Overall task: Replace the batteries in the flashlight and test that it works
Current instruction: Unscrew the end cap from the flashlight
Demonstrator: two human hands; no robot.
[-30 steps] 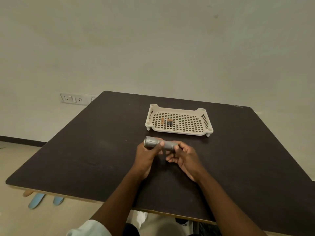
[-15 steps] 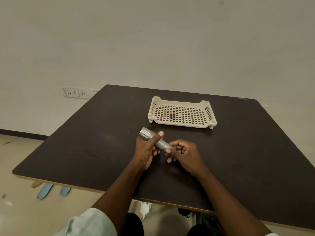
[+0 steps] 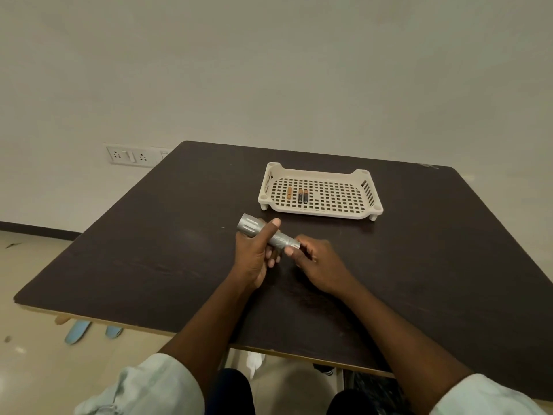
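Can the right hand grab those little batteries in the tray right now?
Probably not yet. The right hand is busy pinching the tail end of the flashlight. Once it lets go, the way looks free: the batteries lie uncovered in the open tray, just beyond it.

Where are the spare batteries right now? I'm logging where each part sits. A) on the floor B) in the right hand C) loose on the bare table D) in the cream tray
D: three batteries lie on the perforated floor of the cream tray, toward its left side, beyond both hands and the flashlight.
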